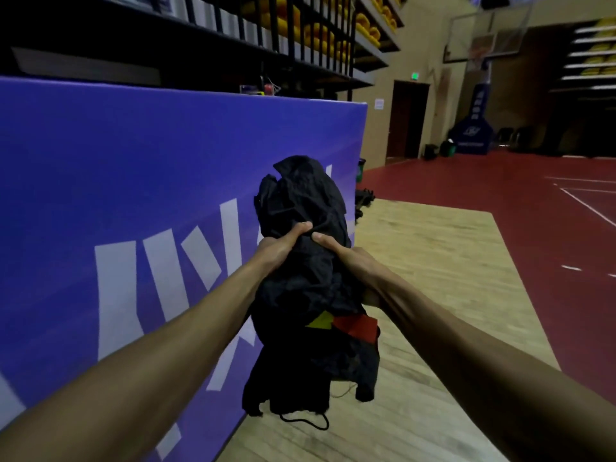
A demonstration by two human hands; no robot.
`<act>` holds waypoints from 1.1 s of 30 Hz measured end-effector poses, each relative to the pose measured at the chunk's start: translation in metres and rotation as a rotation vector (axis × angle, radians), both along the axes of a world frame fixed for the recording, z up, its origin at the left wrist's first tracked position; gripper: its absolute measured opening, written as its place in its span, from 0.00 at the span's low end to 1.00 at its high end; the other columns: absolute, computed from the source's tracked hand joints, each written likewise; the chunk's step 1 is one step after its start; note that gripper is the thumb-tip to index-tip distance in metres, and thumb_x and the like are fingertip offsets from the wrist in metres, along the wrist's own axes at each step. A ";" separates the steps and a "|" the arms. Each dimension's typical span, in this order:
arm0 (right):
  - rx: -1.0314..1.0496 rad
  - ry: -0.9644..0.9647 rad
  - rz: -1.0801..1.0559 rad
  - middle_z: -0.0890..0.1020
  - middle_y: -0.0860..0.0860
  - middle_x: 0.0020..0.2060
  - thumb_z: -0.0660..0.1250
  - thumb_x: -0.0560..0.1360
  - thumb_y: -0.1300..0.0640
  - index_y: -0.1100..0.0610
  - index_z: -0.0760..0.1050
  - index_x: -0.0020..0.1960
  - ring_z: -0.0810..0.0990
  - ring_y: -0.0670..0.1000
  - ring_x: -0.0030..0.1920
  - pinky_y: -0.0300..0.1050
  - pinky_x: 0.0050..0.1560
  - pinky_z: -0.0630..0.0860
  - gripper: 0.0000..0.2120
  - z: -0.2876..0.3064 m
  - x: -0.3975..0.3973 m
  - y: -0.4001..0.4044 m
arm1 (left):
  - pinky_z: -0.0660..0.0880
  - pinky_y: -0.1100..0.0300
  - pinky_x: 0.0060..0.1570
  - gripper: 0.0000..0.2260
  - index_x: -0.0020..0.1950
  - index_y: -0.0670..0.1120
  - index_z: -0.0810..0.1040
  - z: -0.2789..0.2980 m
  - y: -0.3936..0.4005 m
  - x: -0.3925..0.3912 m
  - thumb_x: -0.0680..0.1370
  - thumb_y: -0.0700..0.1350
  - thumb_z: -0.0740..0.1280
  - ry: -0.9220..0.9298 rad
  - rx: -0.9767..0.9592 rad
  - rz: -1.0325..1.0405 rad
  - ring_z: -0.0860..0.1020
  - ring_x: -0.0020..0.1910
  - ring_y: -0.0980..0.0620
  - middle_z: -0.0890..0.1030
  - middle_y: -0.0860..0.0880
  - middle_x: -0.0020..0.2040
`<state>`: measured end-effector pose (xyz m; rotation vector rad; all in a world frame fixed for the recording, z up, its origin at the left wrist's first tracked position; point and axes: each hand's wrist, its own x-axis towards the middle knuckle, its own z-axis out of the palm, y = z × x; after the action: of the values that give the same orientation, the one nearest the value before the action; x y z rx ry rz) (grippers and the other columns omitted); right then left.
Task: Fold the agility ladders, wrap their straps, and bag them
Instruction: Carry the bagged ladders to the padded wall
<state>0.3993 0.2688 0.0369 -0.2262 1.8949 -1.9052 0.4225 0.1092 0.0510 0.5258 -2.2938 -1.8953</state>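
A crumpled bundle of black fabric bags (305,261) hangs at arm's length in front of me, held up off the floor. My left hand (283,243) grips its left side and my right hand (346,261) grips its right side, thumbs on top. A yellow piece (321,320) and a red piece (356,326) poke out low on the bundle. A black drawstring (311,421) dangles from the bottom. Whether ladders are inside the bundle is hidden.
A tall purple padded panel (133,195) with white lettering stands close on my left. A dark pile of gear (363,198) lies on the wooden floor (433,261) beyond the panel's end. Red court floor (500,195) spreads to the right; a doorway (408,118) is far ahead.
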 end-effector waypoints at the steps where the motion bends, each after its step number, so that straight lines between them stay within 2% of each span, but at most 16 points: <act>1: -0.012 0.002 0.002 0.86 0.55 0.51 0.78 0.67 0.39 0.62 0.78 0.59 0.86 0.55 0.50 0.52 0.58 0.81 0.32 0.002 -0.004 -0.003 | 0.70 0.55 0.54 0.36 0.74 0.40 0.70 0.004 -0.002 -0.001 0.75 0.62 0.71 0.006 -0.008 0.003 0.76 0.64 0.41 0.76 0.41 0.69; 6: -0.019 0.037 0.079 0.86 0.54 0.48 0.77 0.68 0.39 0.60 0.78 0.50 0.86 0.54 0.49 0.50 0.54 0.82 0.25 0.024 -0.041 -0.026 | 0.71 0.53 0.60 0.37 0.75 0.41 0.70 0.025 -0.025 -0.030 0.74 0.63 0.71 0.060 -0.010 0.047 0.75 0.66 0.41 0.75 0.41 0.71; 9: -0.020 0.066 0.089 0.87 0.55 0.47 0.77 0.68 0.39 0.60 0.79 0.51 0.87 0.55 0.48 0.51 0.55 0.82 0.26 0.032 -0.067 -0.040 | 0.70 0.55 0.56 0.35 0.74 0.41 0.70 0.034 -0.036 -0.050 0.75 0.61 0.71 0.077 0.011 0.064 0.76 0.65 0.42 0.75 0.42 0.70; 12: -0.010 0.085 0.105 0.87 0.55 0.48 0.77 0.67 0.39 0.60 0.79 0.51 0.87 0.55 0.48 0.52 0.55 0.82 0.26 0.043 -0.093 -0.053 | 0.69 0.56 0.53 0.33 0.73 0.41 0.71 0.044 -0.047 -0.071 0.76 0.60 0.70 0.110 -0.003 0.081 0.76 0.57 0.45 0.76 0.45 0.67; 14: -0.012 0.096 0.114 0.87 0.55 0.48 0.77 0.67 0.38 0.60 0.79 0.50 0.86 0.55 0.49 0.52 0.55 0.82 0.26 0.049 -0.107 -0.058 | 0.69 0.56 0.52 0.34 0.74 0.41 0.72 0.050 -0.053 -0.084 0.75 0.62 0.70 0.117 -0.023 0.072 0.75 0.55 0.47 0.76 0.45 0.67; 19: -0.052 0.125 0.111 0.87 0.54 0.44 0.76 0.68 0.40 0.61 0.79 0.53 0.87 0.54 0.45 0.47 0.45 0.82 0.27 0.067 -0.140 -0.065 | 0.68 0.57 0.52 0.35 0.74 0.43 0.72 0.070 -0.058 -0.118 0.75 0.64 0.70 0.155 -0.053 0.111 0.76 0.62 0.45 0.75 0.42 0.70; 22: -0.050 0.156 0.111 0.87 0.52 0.39 0.76 0.69 0.39 0.61 0.79 0.50 0.87 0.52 0.42 0.45 0.41 0.81 0.25 0.079 -0.162 -0.061 | 0.68 0.57 0.52 0.34 0.74 0.43 0.72 0.082 -0.053 -0.137 0.75 0.63 0.69 0.169 -0.072 0.129 0.75 0.65 0.43 0.75 0.42 0.70; 26: -0.090 0.188 0.145 0.87 0.55 0.45 0.77 0.68 0.40 0.63 0.78 0.58 0.87 0.54 0.46 0.48 0.48 0.82 0.31 0.094 -0.196 -0.055 | 0.70 0.55 0.54 0.34 0.73 0.42 0.72 0.100 -0.043 -0.162 0.75 0.63 0.70 0.200 -0.075 0.156 0.76 0.64 0.43 0.76 0.42 0.69; 30: -0.115 0.232 0.212 0.87 0.54 0.46 0.77 0.68 0.40 0.61 0.78 0.56 0.87 0.54 0.47 0.49 0.50 0.82 0.28 0.114 -0.230 -0.046 | 0.70 0.56 0.58 0.34 0.73 0.42 0.72 0.121 -0.030 -0.183 0.75 0.62 0.71 0.250 -0.086 0.214 0.76 0.65 0.43 0.76 0.42 0.70; 33: -0.127 0.268 0.258 0.87 0.54 0.47 0.76 0.68 0.40 0.63 0.77 0.60 0.87 0.53 0.47 0.46 0.48 0.81 0.31 0.129 -0.251 -0.043 | 0.69 0.58 0.54 0.33 0.72 0.41 0.73 0.137 -0.022 -0.196 0.75 0.61 0.71 0.278 -0.089 0.252 0.76 0.58 0.47 0.76 0.43 0.69</act>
<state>0.1480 0.2261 0.1655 -0.7620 1.8027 -1.8916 0.2265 0.0875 0.1879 0.4798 -2.0193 -1.6268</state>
